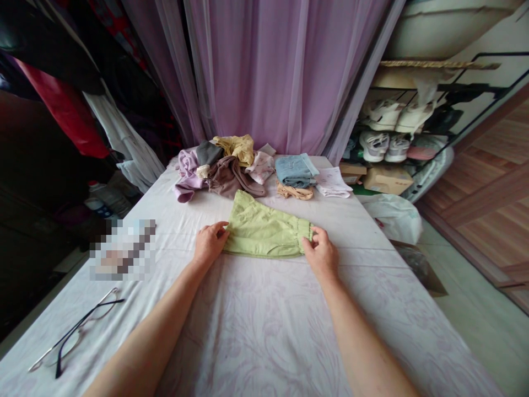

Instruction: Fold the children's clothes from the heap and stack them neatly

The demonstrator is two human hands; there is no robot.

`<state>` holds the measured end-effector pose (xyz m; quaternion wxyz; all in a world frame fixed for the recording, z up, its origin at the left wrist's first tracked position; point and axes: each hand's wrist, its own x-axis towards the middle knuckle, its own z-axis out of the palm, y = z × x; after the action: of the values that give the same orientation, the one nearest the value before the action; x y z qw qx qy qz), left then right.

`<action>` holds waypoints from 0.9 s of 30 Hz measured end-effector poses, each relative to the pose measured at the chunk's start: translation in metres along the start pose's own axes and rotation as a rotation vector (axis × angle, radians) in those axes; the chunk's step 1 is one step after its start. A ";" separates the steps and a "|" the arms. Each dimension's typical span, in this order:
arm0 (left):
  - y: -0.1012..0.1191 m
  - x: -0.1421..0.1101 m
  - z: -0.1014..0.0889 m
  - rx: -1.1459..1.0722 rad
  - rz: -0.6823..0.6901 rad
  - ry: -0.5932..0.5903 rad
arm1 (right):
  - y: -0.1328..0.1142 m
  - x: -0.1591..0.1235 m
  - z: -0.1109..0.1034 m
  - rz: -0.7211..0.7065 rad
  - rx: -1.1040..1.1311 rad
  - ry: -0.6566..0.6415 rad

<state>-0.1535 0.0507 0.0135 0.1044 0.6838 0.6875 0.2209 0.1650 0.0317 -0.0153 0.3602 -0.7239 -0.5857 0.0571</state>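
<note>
Light green shorts [264, 229] lie folded lengthwise on the cloth-covered table, their gathered elastic waistband to the right. My left hand [210, 241] pinches the hem edge at the left end. With thumb and fingers, my right hand [321, 252] grips the waistband. Behind the shorts is a loose heap of clothes, with a brown garment [231, 177], a lilac garment [188, 173] and a yellow one [236, 149]. To the right of that heap sit folded blue denim [295, 170], a folded tan garment [295, 191] and a folded white printed garment [333, 183].
Eyeglasses [76, 331] rest on the tablecloth [248, 331] at the front left, near a blurred-out item [122, 251]. A purple curtain [264, 71] hangs behind the table. Shoes [384, 146] stand on a rack at right, above cardboard boxes [388, 180]. Clothes hang at left.
</note>
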 end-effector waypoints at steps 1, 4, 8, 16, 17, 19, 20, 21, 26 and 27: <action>-0.002 -0.001 0.001 -0.002 0.009 -0.005 | 0.001 0.000 0.001 0.002 -0.004 -0.009; -0.007 -0.005 0.003 0.006 0.047 0.009 | 0.003 -0.001 0.003 -0.005 -0.014 -0.018; -0.005 -0.014 0.008 0.039 0.164 0.129 | 0.006 -0.002 0.004 -0.076 -0.019 0.039; 0.018 -0.026 0.017 0.046 0.485 -0.161 | -0.007 0.001 -0.005 -0.371 0.017 0.175; 0.018 -0.026 0.018 0.043 0.481 -0.181 | -0.013 0.004 -0.006 -0.390 0.019 0.143; 0.016 -0.025 0.020 0.028 0.467 -0.185 | -0.027 0.014 -0.005 -0.417 0.037 0.062; 0.015 -0.025 0.020 0.013 0.460 -0.177 | -0.036 0.021 -0.003 -0.423 0.047 0.014; 0.014 -0.024 0.021 -0.008 0.450 -0.166 | -0.046 0.029 0.001 -0.422 0.055 -0.043; 0.008 -0.023 0.024 -0.121 0.410 -0.081 | -0.103 0.074 0.038 -0.309 0.008 -0.401; 0.008 -0.023 0.025 -0.131 0.406 -0.070 | -0.114 0.082 0.048 -0.282 -0.008 -0.451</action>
<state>-0.1342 0.0316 -0.0086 0.1257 0.8072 0.5159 0.2578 0.0739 0.1324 0.0439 0.2223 -0.6054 -0.7465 0.1638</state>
